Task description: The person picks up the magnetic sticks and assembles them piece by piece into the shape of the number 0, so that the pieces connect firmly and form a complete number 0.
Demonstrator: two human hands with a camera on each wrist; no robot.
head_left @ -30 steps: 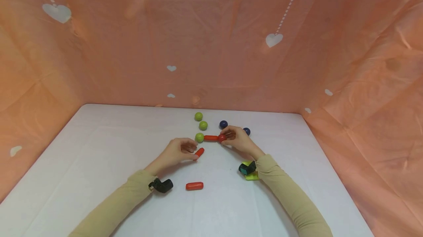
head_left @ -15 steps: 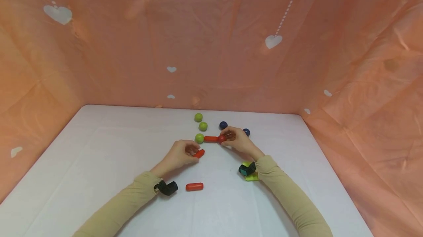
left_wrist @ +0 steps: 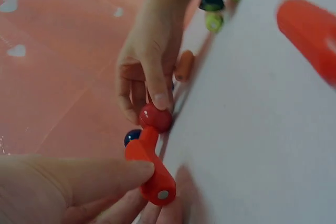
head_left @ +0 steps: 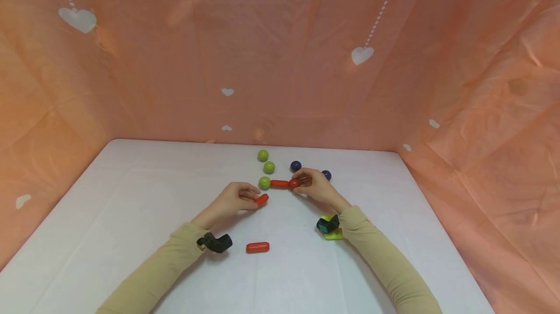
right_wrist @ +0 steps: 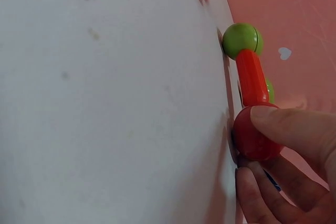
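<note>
My left hand (head_left: pixel 231 202) pinches a red magnetic rod (head_left: pixel 262 200) between thumb and fingers, just above the table. In the left wrist view a grey metal disc shows on the near end of this rod (left_wrist: pixel 160 184). With thumb and fingertips, my right hand (head_left: pixel 319 186) grips a red ball (right_wrist: pixel 255 135). A second red rod (right_wrist: pixel 252 77) runs from that ball to a green ball (right_wrist: pixel 240 40), the three in one line on the table. The held rod is apart from this row, in front of the green ball.
Two loose green balls (head_left: pixel 263 155) lie behind the row. Two dark blue balls (head_left: pixel 295 165) sit behind my right hand, one partly hidden. Another red rod (head_left: pixel 257 247) lies nearer me. Yellow-green rods (head_left: pixel 334 235) are partly covered by my right wrist camera. An orange rod (left_wrist: pixel 185 65) shows in the left wrist view.
My left hand first shifted right with the red rod, then drew back slightly left and away from me, the rod turning in its fingers. The right hand and the joined row stay put.
</note>
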